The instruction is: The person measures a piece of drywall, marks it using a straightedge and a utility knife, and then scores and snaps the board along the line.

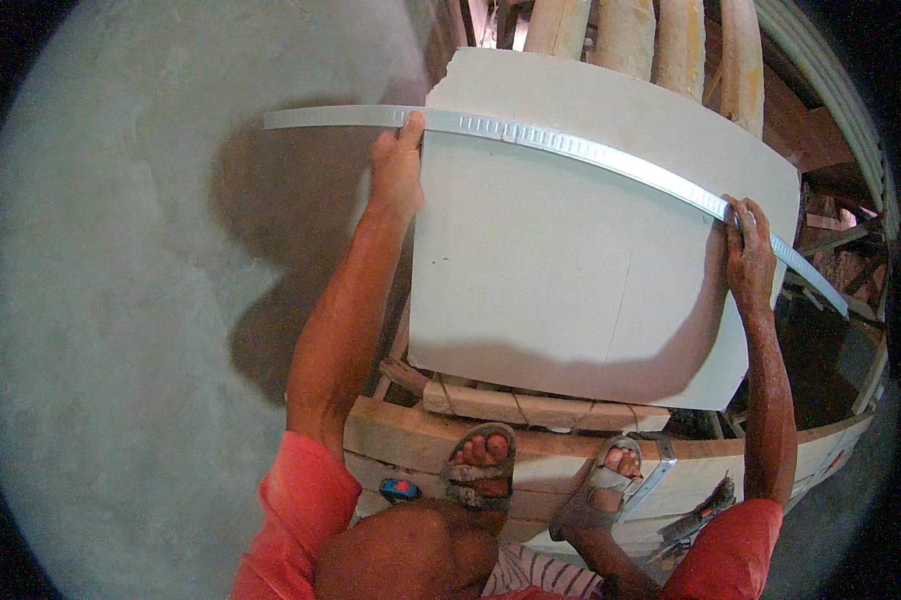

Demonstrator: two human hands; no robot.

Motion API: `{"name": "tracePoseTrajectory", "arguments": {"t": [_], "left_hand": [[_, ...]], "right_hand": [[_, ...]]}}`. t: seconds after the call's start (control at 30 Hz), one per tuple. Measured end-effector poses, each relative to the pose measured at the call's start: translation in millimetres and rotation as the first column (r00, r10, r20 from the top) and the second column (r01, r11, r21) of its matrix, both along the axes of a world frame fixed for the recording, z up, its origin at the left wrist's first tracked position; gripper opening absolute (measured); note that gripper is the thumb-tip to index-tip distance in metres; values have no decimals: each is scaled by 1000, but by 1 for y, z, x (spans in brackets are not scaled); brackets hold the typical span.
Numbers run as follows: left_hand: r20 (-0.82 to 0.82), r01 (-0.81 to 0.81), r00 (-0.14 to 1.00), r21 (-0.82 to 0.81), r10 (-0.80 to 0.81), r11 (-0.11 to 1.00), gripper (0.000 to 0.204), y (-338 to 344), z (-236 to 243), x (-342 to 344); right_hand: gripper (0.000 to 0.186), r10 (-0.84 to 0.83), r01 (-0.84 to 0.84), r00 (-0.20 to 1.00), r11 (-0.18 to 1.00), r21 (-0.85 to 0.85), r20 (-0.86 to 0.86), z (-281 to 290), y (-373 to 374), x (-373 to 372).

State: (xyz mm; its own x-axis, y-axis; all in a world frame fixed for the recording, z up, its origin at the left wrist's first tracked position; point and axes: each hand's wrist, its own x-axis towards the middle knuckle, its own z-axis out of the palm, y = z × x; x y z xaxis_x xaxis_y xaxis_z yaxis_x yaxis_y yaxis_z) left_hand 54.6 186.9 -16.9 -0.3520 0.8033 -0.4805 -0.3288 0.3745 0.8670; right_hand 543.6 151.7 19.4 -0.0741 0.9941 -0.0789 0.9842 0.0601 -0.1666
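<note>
In front of you lies the board (561,260), a broad white sheet with a jagged upper-left corner, a thin line down its right part and small dark specks near its left side. You hold the strip (591,153), long, narrow, silvery and marked with a row of short slots, crosswise over the board's upper part, both ends jutting past its sides.

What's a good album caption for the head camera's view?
Left hand and right hand hold a long metal strip across a large white board.
</note>
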Motion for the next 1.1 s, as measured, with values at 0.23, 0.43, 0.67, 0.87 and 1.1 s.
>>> {"name": "tracePoseTrajectory", "arguments": {"t": [0.23, 0.43, 0.67, 0.87, 1.1], "left_hand": [[-21, 0, 1000, 7, 0, 1000, 42, -2, 7, 8], [-18, -28, 999, -18, 28, 999, 40, -4, -2, -2], [-26, -48, 999, -11, 47, 999, 42, -3, -4, 3], [12, -44, 999, 3, 44, 999, 44, -2, -15, -5], [21, -50, 999, 0, 50, 999, 44, -4, -17, -8]], "right_hand": [[36, 18, -18, 1000, 1000, 14, 3, 1, 2, 2], [37, 20, -20, 1000, 999, 40, -6, -5, 6, 3], [33, -10, 13, 999, 998, 62, -46, 0, 6, -3], [37, -49, 50, 999, 998, 26, -18, -6, 5, 1], [30, -46, 48, 998, 996, 72, -36, 2, 3, -11]]}}
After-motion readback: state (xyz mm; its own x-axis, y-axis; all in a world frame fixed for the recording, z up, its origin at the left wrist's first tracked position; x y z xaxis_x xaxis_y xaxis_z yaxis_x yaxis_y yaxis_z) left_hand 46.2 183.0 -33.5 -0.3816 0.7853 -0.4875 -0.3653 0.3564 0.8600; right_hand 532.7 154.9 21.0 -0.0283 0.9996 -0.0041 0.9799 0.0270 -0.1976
